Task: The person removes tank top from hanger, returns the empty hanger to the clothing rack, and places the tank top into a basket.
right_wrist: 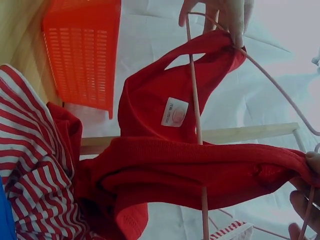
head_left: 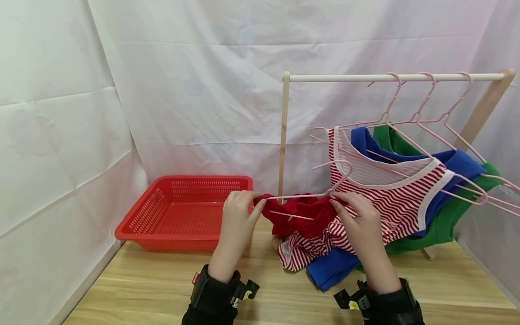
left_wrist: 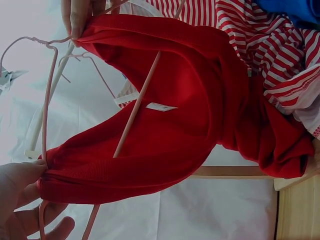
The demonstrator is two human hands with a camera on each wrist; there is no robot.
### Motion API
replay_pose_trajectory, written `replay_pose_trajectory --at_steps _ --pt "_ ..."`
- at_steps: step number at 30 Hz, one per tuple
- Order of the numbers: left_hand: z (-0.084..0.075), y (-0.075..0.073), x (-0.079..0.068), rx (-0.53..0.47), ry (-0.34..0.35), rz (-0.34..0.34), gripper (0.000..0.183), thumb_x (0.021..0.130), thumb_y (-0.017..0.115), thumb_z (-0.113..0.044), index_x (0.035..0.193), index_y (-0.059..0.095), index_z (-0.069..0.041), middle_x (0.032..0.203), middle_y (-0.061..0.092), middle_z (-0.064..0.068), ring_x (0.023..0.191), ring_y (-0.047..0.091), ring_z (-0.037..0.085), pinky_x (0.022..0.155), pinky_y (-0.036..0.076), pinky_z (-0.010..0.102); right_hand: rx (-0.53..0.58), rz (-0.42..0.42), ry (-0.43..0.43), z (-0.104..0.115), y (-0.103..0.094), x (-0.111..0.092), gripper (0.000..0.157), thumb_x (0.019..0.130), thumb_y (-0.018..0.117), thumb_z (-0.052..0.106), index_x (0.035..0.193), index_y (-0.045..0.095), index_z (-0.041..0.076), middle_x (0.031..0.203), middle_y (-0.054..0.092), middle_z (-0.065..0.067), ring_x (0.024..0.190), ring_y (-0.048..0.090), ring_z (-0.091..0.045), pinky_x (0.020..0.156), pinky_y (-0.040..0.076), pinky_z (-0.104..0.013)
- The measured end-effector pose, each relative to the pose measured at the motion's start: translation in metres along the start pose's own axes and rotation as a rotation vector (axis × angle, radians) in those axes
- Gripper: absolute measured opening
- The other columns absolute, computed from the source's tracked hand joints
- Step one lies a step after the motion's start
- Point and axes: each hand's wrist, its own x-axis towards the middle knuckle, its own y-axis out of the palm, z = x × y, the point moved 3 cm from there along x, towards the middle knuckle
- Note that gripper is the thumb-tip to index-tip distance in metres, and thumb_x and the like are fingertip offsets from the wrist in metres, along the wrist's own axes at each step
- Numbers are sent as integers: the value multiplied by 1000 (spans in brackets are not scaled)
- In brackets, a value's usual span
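Between the two hands a red tank top hangs on a pink hanger, its neckline gaping. My left hand pinches one shoulder strap against the hanger's arm; in the left wrist view the left hand's thumb and fingers grip fabric and wire together. At the other strap, my right hand pinches the cloth and hanger near the hook. The hanger's lower bar crosses the neck opening, where a white label shows inside. The shirt's lower part bunches against striped cloth.
On the right stands a rack with a white rail, holding a red-striped tank top, a blue garment and a green one on pink hangers. A red plastic basket sits at left on the wooden table.
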Motion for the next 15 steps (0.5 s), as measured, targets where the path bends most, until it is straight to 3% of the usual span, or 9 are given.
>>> replay_pose_trajectory --at_steps 6,15 --pt "-1 -2 0 -17 -23 2 17 88 74 -17 101 73 -6 96 71 5 93 56 24 83 47 42 82 21 69 1 0 -1 22 84 71 -8 103 74 2 100 71 -6 91 60 -5 76 46 -8" --pt "5 -8 2 -49 -95 13 14 91 70 -13 103 72 -5 98 70 7 97 55 25 81 49 40 87 43 97 -3 0 0 20 85 70 -6 102 74 3 97 70 -3 84 57 -5 73 45 -9"
